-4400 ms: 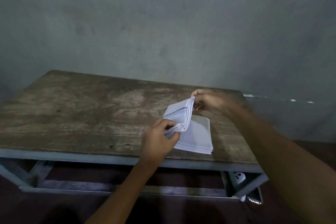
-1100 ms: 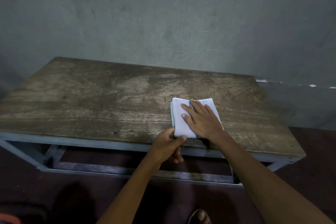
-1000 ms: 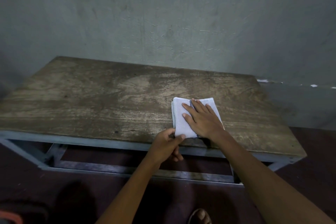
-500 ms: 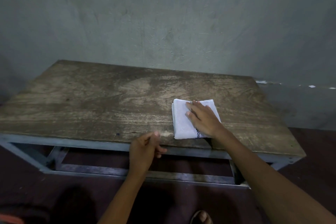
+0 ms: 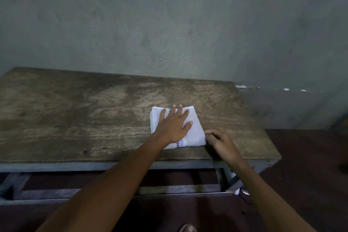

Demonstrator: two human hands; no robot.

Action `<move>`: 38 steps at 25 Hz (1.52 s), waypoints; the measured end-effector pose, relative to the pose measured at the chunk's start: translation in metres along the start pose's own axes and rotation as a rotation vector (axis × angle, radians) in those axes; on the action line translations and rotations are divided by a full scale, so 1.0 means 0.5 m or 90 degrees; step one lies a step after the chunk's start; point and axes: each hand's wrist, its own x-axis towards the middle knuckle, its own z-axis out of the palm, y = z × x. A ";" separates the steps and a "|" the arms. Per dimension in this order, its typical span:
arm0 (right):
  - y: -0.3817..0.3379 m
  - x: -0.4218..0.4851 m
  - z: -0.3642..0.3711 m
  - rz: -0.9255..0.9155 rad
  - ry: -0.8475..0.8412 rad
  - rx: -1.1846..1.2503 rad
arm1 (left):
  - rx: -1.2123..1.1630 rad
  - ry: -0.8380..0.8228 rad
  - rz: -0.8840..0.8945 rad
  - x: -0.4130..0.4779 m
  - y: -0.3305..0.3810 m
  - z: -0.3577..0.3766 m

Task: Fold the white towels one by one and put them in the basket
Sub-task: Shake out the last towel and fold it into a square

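The folded white towel (image 5: 194,133) lies flat on the worn wooden table (image 5: 75,118), near its front edge and toward its right end. The left hand (image 5: 174,126) presses down on it, palm flat and fingers spread, holding nothing. Just right of that palm, the right hand (image 5: 219,142) has curled fingers touching the towel's near right corner; whether it pinches the cloth cannot be told. Beyond both hands stands a bare grey wall (image 5: 169,24). Below the wrists runs the table's metal frame (image 5: 56,165). Nothing else lies on the tabletop near the towel.
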 end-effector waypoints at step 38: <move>-0.009 0.005 -0.025 -0.014 -0.200 -0.179 | -0.020 0.021 -0.009 -0.005 -0.003 0.011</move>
